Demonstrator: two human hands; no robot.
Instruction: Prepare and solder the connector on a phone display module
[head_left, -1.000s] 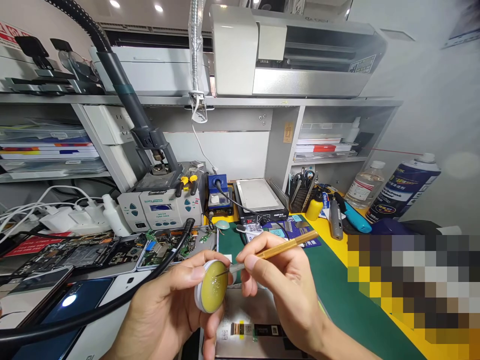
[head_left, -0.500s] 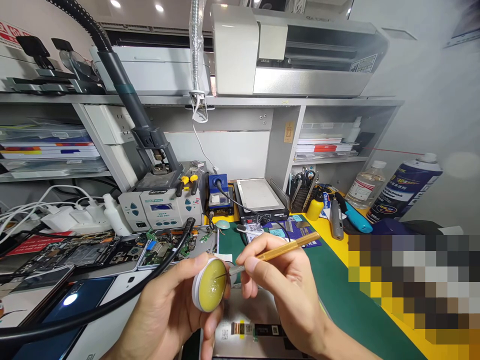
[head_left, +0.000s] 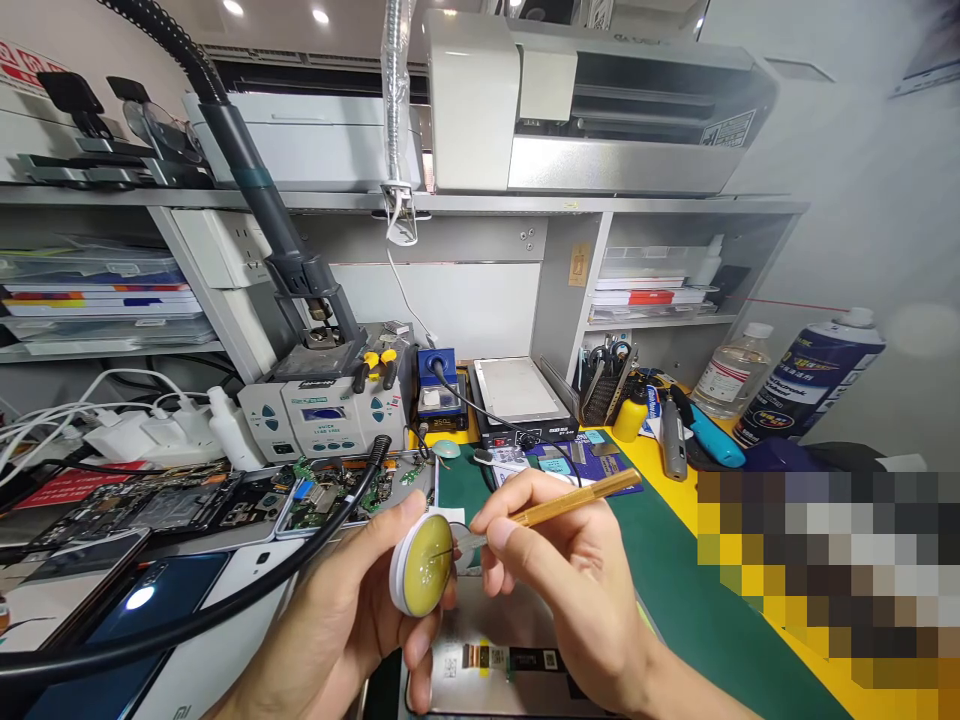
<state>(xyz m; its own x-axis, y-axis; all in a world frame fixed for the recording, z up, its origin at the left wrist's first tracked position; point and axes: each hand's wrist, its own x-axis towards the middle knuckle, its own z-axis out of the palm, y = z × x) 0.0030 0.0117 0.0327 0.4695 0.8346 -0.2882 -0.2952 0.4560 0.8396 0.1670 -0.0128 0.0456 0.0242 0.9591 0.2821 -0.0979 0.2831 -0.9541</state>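
My left hand [head_left: 375, 590] is closed around a small round white tin of yellowish paste [head_left: 427, 565], tilted so its open face turns toward the right. Pinched in my right hand [head_left: 566, 570] is a gold-handled tool [head_left: 577, 498] with a thin dark tip, like a hobby knife or probe. The tip reaches the paste near the right side of the tin; how deep it goes I cannot tell. Under both hands lies a phone screen panel [head_left: 480, 640], back side up, with a flex cable [head_left: 517, 660] partly hidden by my right hand.
Opened phones and circuit boards [head_left: 330, 490] crowd the left, crossed by a thick black hose [head_left: 300, 555]. Behind stand a rework station [head_left: 322, 415] and a heating plate [head_left: 521, 390]. A spray can [head_left: 814, 375] and clear bottle [head_left: 731, 370] stand right of the green mat [head_left: 697, 600].
The tin has tipped a little further toward the right and shifted slightly. My left thumb has moved up along its rim. The tool stays at the paste, nearly unmoved.
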